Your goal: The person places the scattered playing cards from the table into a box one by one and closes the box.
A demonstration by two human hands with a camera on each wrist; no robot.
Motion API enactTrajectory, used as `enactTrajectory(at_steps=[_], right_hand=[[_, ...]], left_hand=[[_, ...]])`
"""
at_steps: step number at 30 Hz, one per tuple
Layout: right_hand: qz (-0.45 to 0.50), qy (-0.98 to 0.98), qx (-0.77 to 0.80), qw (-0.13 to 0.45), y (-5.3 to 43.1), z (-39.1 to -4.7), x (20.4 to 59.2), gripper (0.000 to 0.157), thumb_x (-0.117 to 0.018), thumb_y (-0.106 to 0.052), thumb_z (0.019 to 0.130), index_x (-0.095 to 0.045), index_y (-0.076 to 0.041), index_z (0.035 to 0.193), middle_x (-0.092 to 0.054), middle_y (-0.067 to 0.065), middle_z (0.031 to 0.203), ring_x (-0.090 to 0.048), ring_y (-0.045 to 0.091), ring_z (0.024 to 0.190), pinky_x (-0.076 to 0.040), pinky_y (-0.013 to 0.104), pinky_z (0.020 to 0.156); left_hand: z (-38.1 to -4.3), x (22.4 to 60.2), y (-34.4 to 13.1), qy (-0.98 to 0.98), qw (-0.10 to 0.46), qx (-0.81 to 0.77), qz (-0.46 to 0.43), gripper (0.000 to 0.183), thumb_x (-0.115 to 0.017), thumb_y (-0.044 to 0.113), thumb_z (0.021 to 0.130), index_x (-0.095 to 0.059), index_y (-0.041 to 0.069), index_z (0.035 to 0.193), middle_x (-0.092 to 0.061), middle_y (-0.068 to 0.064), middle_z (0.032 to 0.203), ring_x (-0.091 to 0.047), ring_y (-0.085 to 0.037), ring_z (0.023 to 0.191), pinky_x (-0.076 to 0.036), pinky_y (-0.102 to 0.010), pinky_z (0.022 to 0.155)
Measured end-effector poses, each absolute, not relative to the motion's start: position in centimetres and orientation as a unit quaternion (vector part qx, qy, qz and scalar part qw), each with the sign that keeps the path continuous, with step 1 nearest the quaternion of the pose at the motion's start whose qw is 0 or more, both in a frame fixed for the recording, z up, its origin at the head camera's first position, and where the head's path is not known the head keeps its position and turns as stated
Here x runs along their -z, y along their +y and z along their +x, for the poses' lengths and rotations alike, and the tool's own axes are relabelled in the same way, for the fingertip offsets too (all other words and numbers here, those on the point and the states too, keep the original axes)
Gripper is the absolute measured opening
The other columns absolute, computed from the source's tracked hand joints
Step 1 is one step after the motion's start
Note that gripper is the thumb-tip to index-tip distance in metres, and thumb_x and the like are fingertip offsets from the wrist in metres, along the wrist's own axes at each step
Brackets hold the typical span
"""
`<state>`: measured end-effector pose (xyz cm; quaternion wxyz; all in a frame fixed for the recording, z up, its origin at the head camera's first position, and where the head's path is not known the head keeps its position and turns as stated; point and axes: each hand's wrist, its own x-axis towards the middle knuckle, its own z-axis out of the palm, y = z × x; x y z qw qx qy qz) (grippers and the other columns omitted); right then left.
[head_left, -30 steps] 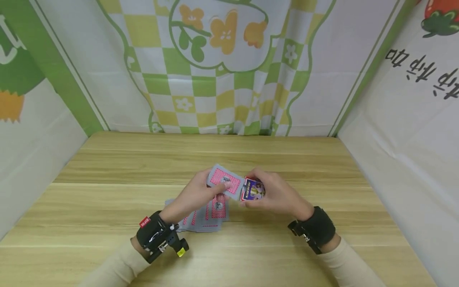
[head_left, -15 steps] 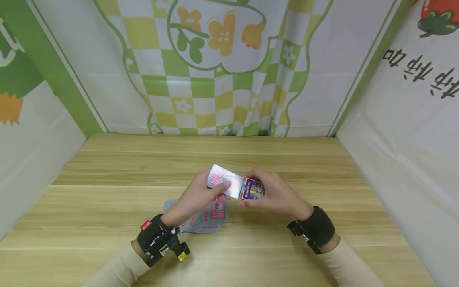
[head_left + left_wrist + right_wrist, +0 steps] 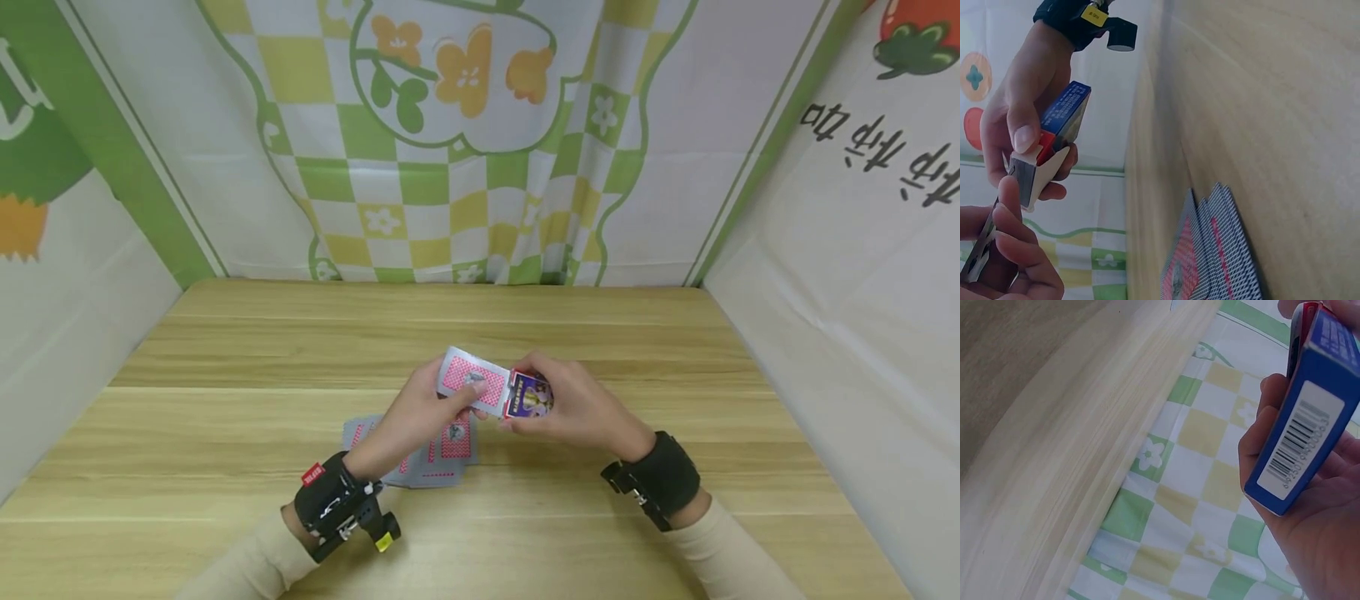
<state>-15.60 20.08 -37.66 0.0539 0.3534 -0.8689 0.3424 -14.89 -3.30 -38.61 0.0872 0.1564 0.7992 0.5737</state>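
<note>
Well, left hand (image 3: 420,408): fingers bent, pinching a red-backed playing card (image 3: 457,372) with the thumb laid on its back; whether more cards lie beneath it I cannot tell.
Right hand (image 3: 581,412): curled round a small card box (image 3: 531,398), thumb on one side, fingers on the other.
Card and box: held up above the wooden table (image 3: 600,533), the card's end right at the box's mouth; whether it is inside I cannot tell.
Seen from the head: the box's dark front with a gold cup picture, and both forearms in pale sleeves (image 3: 255,554).
Seen from the left wrist: a white flap (image 3: 1050,172) sticking out at the box's mouth, which the head view does not make plain.
Seen from the right wrist: a barcode (image 3: 1300,440) on the box's blue end, visible only there.
Loose cards (image 3: 454,467): spread on the table, partly behind the left forearm, overlapping too much to count.
Count: two hands, one box, one barcode, two black wrist straps (image 3: 663,479).
</note>
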Motion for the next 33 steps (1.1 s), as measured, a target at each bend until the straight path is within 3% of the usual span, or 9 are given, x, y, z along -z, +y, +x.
enactTrajectory(at_steps=[4, 9, 12, 16, 19, 23, 27, 33], right_hand=[[0.354, -0.873, -0.331, 0.058, 20.0, -15.6, 37.8, 0.056, -0.081, -0.038, 0.07, -0.054, -0.012, 0.112, -0.06, -0.006, 0.091, -0.056, 0.004, 0.071, -0.053, 0.024, 0.056], [0.365, -0.87, -0.327, 0.061, 19.8, -15.4, 37.7, 0.057, -0.08, -0.039, 0.071, -0.054, -0.01, 0.112, -0.061, -0.004, 0.091, -0.056, 0.005, 0.072, -0.053, 0.025, 0.057], [0.371, -0.866, -0.328, 0.065, 19.7, -15.3, 37.6, 0.056, -0.081, -0.037, 0.07, -0.054, -0.009, 0.111, -0.062, -0.004, 0.091, -0.056, 0.005, 0.072, -0.053, 0.025, 0.058], [0.367, -0.865, -0.336, 0.067, 19.8, -15.5, 37.7, 0.056, -0.082, -0.032, 0.069, -0.054, -0.009, 0.111, -0.062, -0.002, 0.091, -0.057, 0.005, 0.072, -0.053, 0.026, 0.058], [0.358, -0.868, -0.339, 0.07, 19.9, -15.6, 37.8, 0.057, -0.084, -0.032, 0.068, -0.054, -0.009, 0.111, -0.062, -0.003, 0.09, -0.056, 0.005, 0.071, -0.053, 0.026, 0.056], [0.357, -0.867, -0.341, 0.074, 19.8, -15.5, 37.8, 0.057, -0.083, -0.037, 0.067, -0.055, -0.011, 0.109, -0.061, -0.005, 0.089, -0.056, 0.005, 0.069, -0.052, 0.026, 0.054], [0.373, -0.859, -0.341, 0.078, 19.4, -15.2, 37.6, 0.058, -0.08, -0.044, 0.069, -0.055, -0.011, 0.11, -0.061, -0.005, 0.09, -0.056, 0.005, 0.07, -0.053, 0.025, 0.055], [0.386, -0.853, -0.342, 0.074, 19.0, -14.9, 37.4, 0.057, -0.08, -0.043, 0.07, -0.055, -0.011, 0.111, -0.062, -0.004, 0.091, -0.056, 0.004, 0.072, -0.053, 0.024, 0.056]], left_hand=[[-14.7, 38.9, -3.0, 0.79, 0.083, -0.584, 0.164, 0.021, -0.06, 0.034, 0.093, -0.056, 0.021, 0.108, -0.066, -0.006, 0.075, -0.056, -0.039, 0.069, -0.04, -0.028, 0.049], [-13.8, 38.7, -2.2, 0.791, 0.072, -0.578, 0.19, 0.018, -0.056, 0.031, 0.096, -0.055, 0.019, 0.109, -0.06, -0.003, 0.073, -0.054, -0.026, 0.063, -0.039, -0.027, 0.048], [-13.4, 38.8, -1.9, 0.799, 0.109, -0.554, 0.207, 0.021, -0.045, 0.036, 0.1, -0.05, 0.02, 0.112, -0.054, -0.005, 0.075, -0.048, -0.018, 0.059, -0.036, -0.029, 0.049], [-13.7, 39.3, -2.1, 0.804, 0.139, -0.546, 0.191, 0.037, -0.029, 0.047, 0.102, -0.047, 0.016, 0.112, -0.052, -0.008, 0.083, -0.047, -0.02, 0.065, -0.037, -0.028, 0.052], [-14.1, 39.0, -2.6, 0.794, 0.11, -0.578, 0.155, 0.036, -0.035, 0.043, 0.102, -0.051, 0.012, 0.108, -0.053, -0.012, 0.089, -0.051, -0.028, 0.074, -0.041, -0.03, 0.056], [-14.4, 38.9, -3.2, 0.785, 0.096, -0.594, 0.148, 0.02, -0.053, 0.033, 0.097, -0.06, 0.015, 0.101, -0.058, -0.009, 0.09, -0.053, -0.032, 0.081, -0.044, -0.034, 0.061], [-14.2, 39.1, -3.0, 0.787, 0.122, -0.581, 0.166, 0.015, -0.06, 0.033, 0.093, -0.063, 0.018, 0.097, -0.061, -0.003, 0.094, -0.054, -0.026, 0.083, -0.042, -0.034, 0.063], [-14.1, 39.1, -2.6, 0.785, 0.153, -0.574, 0.178, 0.026, -0.06, 0.041, 0.091, -0.062, 0.016, 0.095, -0.057, -0.002, 0.085, -0.046, -0.016, 0.068, -0.035, -0.029, 0.053]])
